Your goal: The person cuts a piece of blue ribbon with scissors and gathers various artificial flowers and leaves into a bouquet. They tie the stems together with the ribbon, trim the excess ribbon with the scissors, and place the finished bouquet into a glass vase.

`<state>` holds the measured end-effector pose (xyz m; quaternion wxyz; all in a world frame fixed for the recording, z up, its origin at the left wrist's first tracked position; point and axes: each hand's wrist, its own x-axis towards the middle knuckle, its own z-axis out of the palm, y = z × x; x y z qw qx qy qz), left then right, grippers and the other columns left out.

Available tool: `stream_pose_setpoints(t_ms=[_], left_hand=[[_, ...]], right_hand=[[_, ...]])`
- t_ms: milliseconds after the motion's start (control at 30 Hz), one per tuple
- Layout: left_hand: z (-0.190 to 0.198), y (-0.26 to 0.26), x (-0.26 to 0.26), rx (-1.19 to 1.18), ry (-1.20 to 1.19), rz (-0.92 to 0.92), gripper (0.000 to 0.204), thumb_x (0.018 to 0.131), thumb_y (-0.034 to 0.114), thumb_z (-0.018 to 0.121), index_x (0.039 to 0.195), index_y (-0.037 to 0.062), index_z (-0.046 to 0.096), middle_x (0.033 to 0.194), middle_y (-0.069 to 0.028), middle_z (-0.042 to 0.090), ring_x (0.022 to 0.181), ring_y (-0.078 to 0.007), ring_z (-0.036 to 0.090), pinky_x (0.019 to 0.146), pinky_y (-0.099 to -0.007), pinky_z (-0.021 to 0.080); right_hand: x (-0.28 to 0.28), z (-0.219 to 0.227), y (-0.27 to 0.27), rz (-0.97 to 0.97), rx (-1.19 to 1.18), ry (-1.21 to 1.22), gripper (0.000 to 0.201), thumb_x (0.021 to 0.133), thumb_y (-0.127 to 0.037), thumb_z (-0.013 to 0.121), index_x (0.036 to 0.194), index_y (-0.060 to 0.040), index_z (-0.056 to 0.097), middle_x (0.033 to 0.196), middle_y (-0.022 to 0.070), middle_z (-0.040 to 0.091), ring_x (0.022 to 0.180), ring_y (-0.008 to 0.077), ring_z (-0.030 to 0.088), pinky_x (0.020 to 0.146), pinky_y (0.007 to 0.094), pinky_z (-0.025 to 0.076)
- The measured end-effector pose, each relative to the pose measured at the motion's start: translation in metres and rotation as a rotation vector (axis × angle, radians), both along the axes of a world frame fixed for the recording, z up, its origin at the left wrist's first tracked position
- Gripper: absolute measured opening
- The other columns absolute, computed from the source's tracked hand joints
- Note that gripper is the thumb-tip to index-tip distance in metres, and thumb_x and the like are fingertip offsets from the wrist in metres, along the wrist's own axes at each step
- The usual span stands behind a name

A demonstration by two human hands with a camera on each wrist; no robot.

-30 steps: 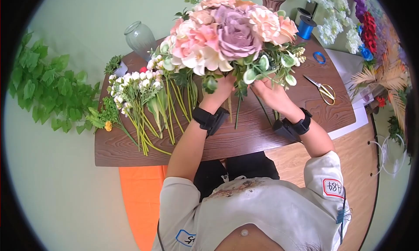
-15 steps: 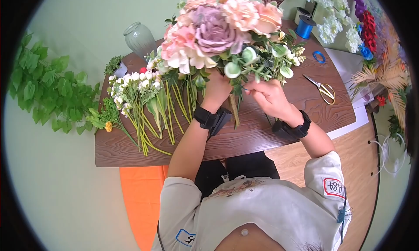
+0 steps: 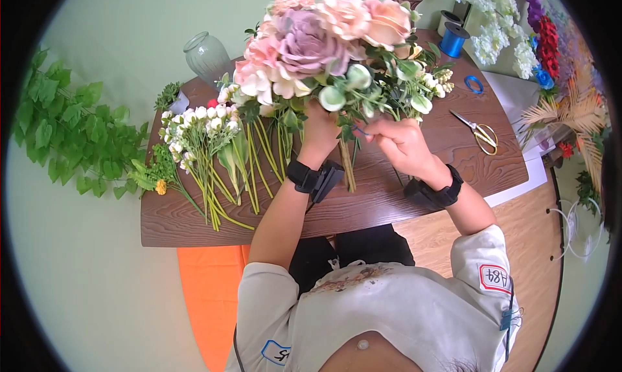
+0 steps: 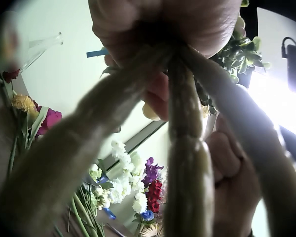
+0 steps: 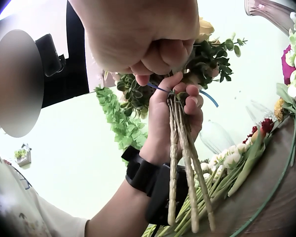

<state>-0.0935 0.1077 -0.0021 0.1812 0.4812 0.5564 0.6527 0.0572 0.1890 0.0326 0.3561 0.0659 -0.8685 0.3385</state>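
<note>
A bouquet of artificial pink, peach and mauve flowers (image 3: 314,45) with green leaves is held up over the table in the head view. My left hand (image 3: 319,137) grips its bundled stems just under the blooms. Several bare stem ends (image 5: 180,163) hang below that grip in the right wrist view. A thin blue ribbon (image 5: 209,98) passes around the stems at the left hand's fingers. My right hand (image 3: 403,145), close beside on the right, has curled fingers and pinches one end of the ribbon. The flower heads partly hide the left fingers in the head view.
White-budded stems (image 3: 210,123) lie on the table's left side, near a clear glass vase (image 3: 207,56). Gold-handled scissors (image 3: 483,135), a blue ribbon loop (image 3: 474,85) and a blue ribbon spool (image 3: 454,40) are on the right. More flowers (image 3: 547,48) stand beyond the right edge.
The bouquet has shifted left and turned in the left hand. The right hand has come out from under the leaves and drawn back slightly, with the blue ribbon now showing at its fingers.
</note>
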Motion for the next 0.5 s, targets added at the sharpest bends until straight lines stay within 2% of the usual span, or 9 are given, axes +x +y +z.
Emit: stream_pose_setpoints(t_ms=[33, 67, 100, 200, 233, 267, 300, 367, 500], left_hand=[[0.012, -0.004, 0.005, 0.066, -0.334, -0.163, 0.018, 0.071, 0.011, 0.059, 0.08, -0.0029, 0.051, 0.078, -0.014, 0.056, 0.07, -0.0277, 0.059, 0.053, -0.0312, 0.049], [0.014, -0.003, 0.006, 0.174, -0.061, -0.129, 0.015, 0.077, 0.01, 0.054, 0.075, -0.0035, 0.048, 0.07, -0.0115, 0.056, 0.063, -0.024, 0.06, 0.046, -0.0271, 0.05], [0.012, -0.004, 0.005, 0.128, -0.159, -0.16, 0.013, 0.079, 0.009, 0.051, 0.08, -0.0035, 0.049, 0.073, -0.011, 0.056, 0.068, -0.0224, 0.059, 0.055, -0.0296, 0.049], [-0.013, 0.004, -0.012, 0.013, 0.052, -0.073, 0.016, 0.081, 0.011, 0.047, 0.092, -0.0003, 0.051, 0.088, -0.0094, 0.056, 0.084, -0.0223, 0.053, 0.074, -0.0338, 0.039], [-0.016, 0.004, -0.015, 0.013, 0.051, -0.074, 0.016, 0.081, 0.011, 0.047, 0.092, -0.0003, 0.051, 0.088, -0.0094, 0.056, 0.084, -0.0223, 0.053, 0.074, -0.0338, 0.039], [-0.018, 0.004, -0.016, -0.002, 0.17, -0.07, 0.024, 0.084, 0.02, 0.043, 0.091, -0.001, 0.052, 0.087, -0.0118, 0.057, 0.082, -0.0225, 0.055, 0.073, -0.0322, 0.043], [-0.021, 0.005, -0.02, -0.017, 0.29, -0.065, 0.034, 0.086, 0.03, 0.039, 0.09, -0.0017, 0.052, 0.086, -0.0142, 0.057, 0.079, -0.0226, 0.057, 0.071, -0.0306, 0.046], [-0.033, 0.008, -0.027, -0.05, 0.315, -0.074, 0.031, 0.083, 0.028, 0.045, 0.093, -0.0009, 0.05, 0.086, -0.0139, 0.057, 0.078, -0.0213, 0.058, 0.069, -0.0293, 0.047], [-0.019, -0.005, -0.014, -0.019, 0.144, -0.133, 0.029, 0.083, 0.023, 0.048, 0.099, -0.0012, 0.047, 0.088, -0.0123, 0.056, 0.078, -0.0199, 0.058, 0.068, -0.0295, 0.048]], right_hand=[[0.001, 0.003, 0.001, 0.004, -0.05, -0.018, 0.016, 0.072, -0.001, 0.043, 0.082, -0.001, 0.056, 0.064, 0.0087, 0.057, 0.051, 0.0199, 0.056, 0.049, 0.028, 0.044], [0.002, 0.008, 0.002, 0.008, -0.107, -0.045, 0.016, 0.072, -0.001, 0.042, 0.081, -0.0004, 0.056, 0.065, 0.0088, 0.058, 0.053, 0.0188, 0.056, 0.051, 0.0275, 0.045], [0.004, 0.014, 0.002, 0.011, -0.166, -0.072, 0.017, 0.072, -0.002, 0.042, 0.08, 0.0002, 0.056, 0.067, 0.0089, 0.059, 0.056, 0.0178, 0.057, 0.054, 0.027, 0.045], [0.005, 0.017, 0.006, -0.027, -0.301, -0.132, 0.016, 0.075, -0.002, 0.041, 0.079, 0.0026, 0.056, 0.068, 0.0072, 0.059, 0.059, 0.0108, 0.053, 0.056, 0.0243, 0.043], [0.004, 0.016, 0.009, -0.046, -0.368, -0.162, 0.016, 0.075, -0.002, 0.04, 0.078, 0.0036, 0.056, 0.067, 0.0063, 0.059, 0.059, 0.0091, 0.052, 0.055, 0.0237, 0.042], [0.001, 0.011, 0.014, -0.009, -0.436, -0.143, 0.016, 0.078, -0.003, 0.041, 0.08, 0.0031, 0.055, 0.06, 0.0006, 0.053, 0.053, 0.0036, 0.043, 0.048, 0.0195, 0.036], [0.001, 0.011, 0.016, -0.009, -0.436, -0.143, 0.016, 0.078, -0.003, 0.041, 0.08, 0.0031, 0.055, 0.06, 0.0006, 0.053, 0.053, 0.0036, 0.043, 0.048, 0.0195, 0.036], [0.001, 0.012, 0.018, 0.027, -0.729, -0.254, 0.014, 0.08, -0.006, 0.043, 0.082, 0.001, 0.055, 0.056, -0.0057, 0.045, 0.048, 0.0, 0.036, 0.042, 0.0167, 0.028], [0.0, 0.013, 0.025, 0.106, -0.745, -0.322, 0.013, 0.079, -0.008, 0.046, 0.085, -0.0011, 0.056, 0.055, -0.0094, 0.041, 0.045, -0.0019, 0.029, 0.039, 0.016, 0.02]])
